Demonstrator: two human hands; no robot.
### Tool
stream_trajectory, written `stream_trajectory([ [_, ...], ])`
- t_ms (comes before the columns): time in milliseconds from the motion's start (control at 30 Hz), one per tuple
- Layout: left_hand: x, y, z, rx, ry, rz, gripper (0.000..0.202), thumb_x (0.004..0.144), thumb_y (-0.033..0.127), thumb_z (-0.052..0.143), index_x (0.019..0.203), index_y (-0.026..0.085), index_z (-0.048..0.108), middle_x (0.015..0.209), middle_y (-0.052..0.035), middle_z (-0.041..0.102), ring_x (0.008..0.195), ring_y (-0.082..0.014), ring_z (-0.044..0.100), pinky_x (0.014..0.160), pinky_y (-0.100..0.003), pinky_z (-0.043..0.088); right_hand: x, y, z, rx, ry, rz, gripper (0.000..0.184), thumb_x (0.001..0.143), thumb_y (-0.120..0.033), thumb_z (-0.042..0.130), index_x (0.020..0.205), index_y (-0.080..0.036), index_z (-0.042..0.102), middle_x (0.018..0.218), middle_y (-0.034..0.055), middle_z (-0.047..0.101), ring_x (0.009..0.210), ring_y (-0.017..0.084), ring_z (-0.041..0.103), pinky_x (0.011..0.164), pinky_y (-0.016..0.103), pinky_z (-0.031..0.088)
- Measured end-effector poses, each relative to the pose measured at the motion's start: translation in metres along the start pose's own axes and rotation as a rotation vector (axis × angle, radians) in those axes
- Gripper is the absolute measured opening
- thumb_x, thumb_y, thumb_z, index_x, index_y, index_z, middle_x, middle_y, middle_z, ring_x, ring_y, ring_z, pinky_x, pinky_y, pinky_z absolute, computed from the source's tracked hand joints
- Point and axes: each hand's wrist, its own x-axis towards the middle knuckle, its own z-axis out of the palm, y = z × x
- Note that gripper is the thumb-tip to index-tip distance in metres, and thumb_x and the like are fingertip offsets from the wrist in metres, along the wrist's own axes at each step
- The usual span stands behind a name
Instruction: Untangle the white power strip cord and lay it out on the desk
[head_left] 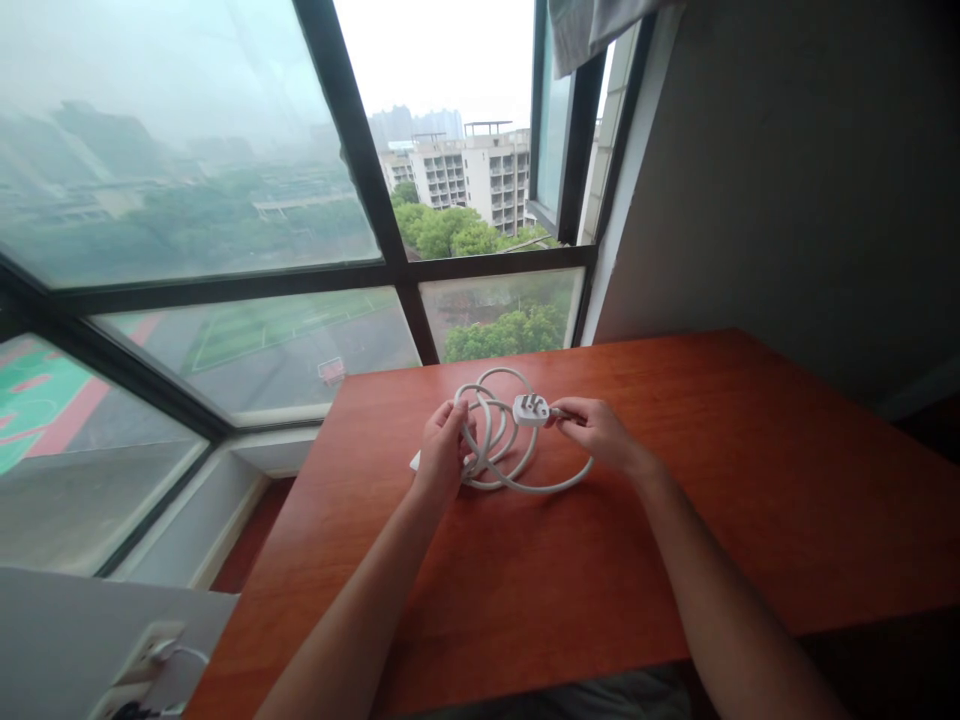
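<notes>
A white power cord (551, 489) lies in loose loops over the reddish-brown table. My left hand (444, 445) is closed round several of its loops at the left side. Just beyond that hand, a small white end piece (415, 461) pokes out, mostly hidden by the fingers. My right hand (596, 430) pinches the cord right behind its white plug (531, 409). The plug's metal prongs face up and toward the left, and it is held above the loops.
The wooden table (570, 580) reaches to a window (487, 262) at the back and a grey wall (780, 180) on the right. A wall socket (150, 655) with a white plug in it sits at lower left. A curtain (592, 30) hangs at the top.
</notes>
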Motion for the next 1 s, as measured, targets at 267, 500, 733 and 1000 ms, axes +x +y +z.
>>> stream_trajectory([
  [267,-0.005,-0.001,-0.002,-0.081,-0.11,0.01,0.031,0.078,0.036,0.066,0.099,0.018,0.054,0.065,0.0065,0.036,0.046,-0.003,0.03,0.041,-0.015,0.025,-0.002,-0.01,0.014,-0.235,0.0,-0.068,0.025,0.087,-0.031,0.054,0.098,-0.019,0.073,0.086,0.005,0.072,0.069,0.015,0.058,0.064,0.025,0.042],
  [500,-0.014,-0.003,0.002,-0.095,-0.13,0.009,0.046,0.08,0.037,0.066,0.121,0.02,0.057,0.073,0.0041,0.042,0.048,-0.0024,0.03,0.04,-0.015,0.028,-0.004,-0.01,0.02,-0.324,-0.045,-0.047,0.03,0.089,-0.034,0.054,0.109,-0.022,0.071,0.093,0.0059,0.074,0.073,0.017,0.063,0.068,0.026,0.045],
  [733,-0.013,-0.004,0.006,-0.009,-0.07,0.034,0.049,0.08,0.043,0.066,0.124,0.024,0.055,0.079,0.0034,0.045,0.049,-0.0016,0.03,0.04,-0.012,0.029,-0.004,-0.011,0.029,-0.335,-0.008,-0.055,0.033,0.088,-0.026,0.053,0.119,-0.019,0.063,0.108,0.0077,0.069,0.09,0.019,0.063,0.083,0.03,0.047],
  [1000,-0.013,-0.005,0.008,0.229,-0.038,0.067,0.054,0.081,0.049,0.064,0.126,0.021,0.055,0.072,0.0028,0.053,0.048,-0.0048,0.04,0.041,-0.015,0.036,-0.01,-0.036,0.047,-0.433,0.127,-0.133,0.04,0.09,-0.04,0.051,0.125,-0.02,0.055,0.119,0.0106,0.063,0.107,0.025,0.057,0.094,0.037,0.042],
])
